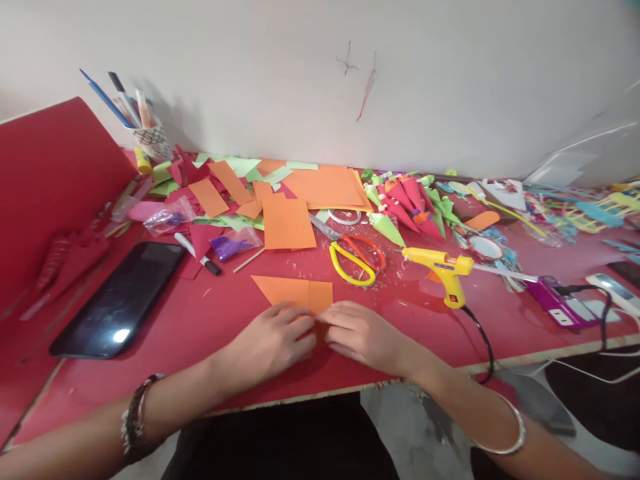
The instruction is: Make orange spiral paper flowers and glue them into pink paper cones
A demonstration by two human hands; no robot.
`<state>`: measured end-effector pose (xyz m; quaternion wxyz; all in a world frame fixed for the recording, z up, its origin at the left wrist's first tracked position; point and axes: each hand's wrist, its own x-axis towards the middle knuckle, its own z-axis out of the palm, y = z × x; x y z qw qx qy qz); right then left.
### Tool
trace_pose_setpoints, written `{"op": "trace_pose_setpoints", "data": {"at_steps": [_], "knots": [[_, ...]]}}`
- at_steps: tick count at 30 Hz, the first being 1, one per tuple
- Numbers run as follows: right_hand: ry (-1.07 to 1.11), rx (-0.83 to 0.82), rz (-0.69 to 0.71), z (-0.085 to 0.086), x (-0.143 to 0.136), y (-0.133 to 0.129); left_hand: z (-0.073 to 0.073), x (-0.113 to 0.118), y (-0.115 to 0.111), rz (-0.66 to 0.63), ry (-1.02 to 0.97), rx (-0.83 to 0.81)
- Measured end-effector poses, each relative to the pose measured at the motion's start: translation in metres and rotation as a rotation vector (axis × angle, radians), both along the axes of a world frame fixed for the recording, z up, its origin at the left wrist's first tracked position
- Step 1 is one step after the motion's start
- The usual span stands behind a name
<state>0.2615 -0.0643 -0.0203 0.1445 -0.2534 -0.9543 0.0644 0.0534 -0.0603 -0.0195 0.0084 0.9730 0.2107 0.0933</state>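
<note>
The orange paper (287,292), smooth, flat and pointed toward the left, its long axis running left to right, is pressed on the red table (220,383) by the left hand (273,337), fingers loosely curled. Its right part is touched by the right hand (364,333), fingers bent together. Beyond that hand, a yellow plastic glue gun (443,270) is seen.

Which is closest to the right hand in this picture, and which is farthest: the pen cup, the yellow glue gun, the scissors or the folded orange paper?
Nearest to the right hand:
1. Orange paper, touching it
2. Scissors, just beyond
3. Glue gun, to the right
4. Pen cup, far left, by the wall
</note>
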Motion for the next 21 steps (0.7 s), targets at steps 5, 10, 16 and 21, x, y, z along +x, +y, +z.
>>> {"op": "trace_pose_setpoints", "data": {"at_steps": [5, 10, 16, 21], "knots": [[0.013, 0.262, 0.002, 0.013, -0.017, -0.009, 0.002, 0.001, -0.005, 0.183, -0.010, -0.036], [0.000, 0.181, 0.020, 0.017, -0.019, -0.004, -0.001, -0.013, -0.002, 0.115, -0.035, 0.002], [-0.044, 0.010, -0.030, -0.001, -0.010, 0.002, 0.003, -0.038, 0.005, -0.071, -0.093, -0.162], [-0.085, 0.122, -0.014, -0.003, -0.017, -0.001, 0.001, -0.051, 0.009, -0.104, -0.220, -0.377]]}}
